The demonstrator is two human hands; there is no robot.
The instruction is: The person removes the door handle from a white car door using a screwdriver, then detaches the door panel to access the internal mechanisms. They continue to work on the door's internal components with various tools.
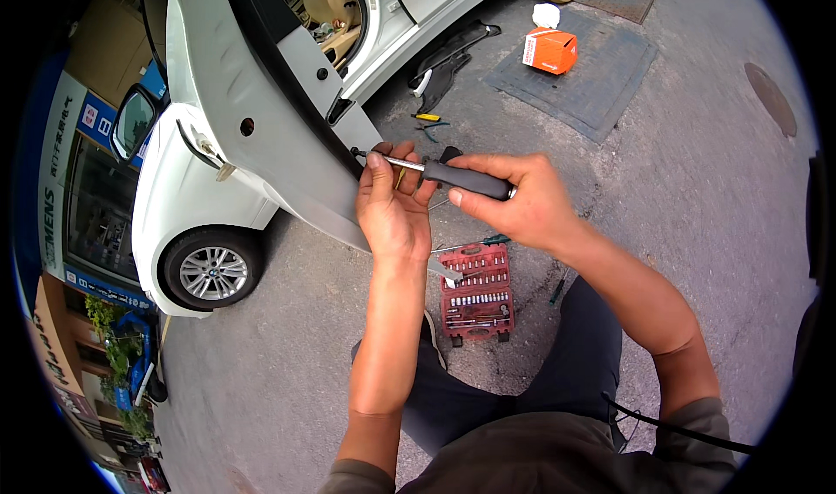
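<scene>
My right hand (533,202) is closed around the black handle of a screwdriver (468,180), which may carry a socket at its end. My left hand (390,211), palm up, pinches the bright shaft close to the tip. That tip meets the edge of the open white car door (283,159), near its lower part. Behind the left fingers shows a small black piece that I cannot make out. Below my hands, on the ground, lies an open red socket set case (476,324) with rows of sockets and a ratchet.
An orange and white box (551,51) stands on a dark ground plate (601,102). A black trim part (448,63) and yellow-handled pliers (427,117) lie beside the car's sill. At left are the front wheel (213,269) and side mirror (135,121). A green-handled tool (557,291) lies by my knee.
</scene>
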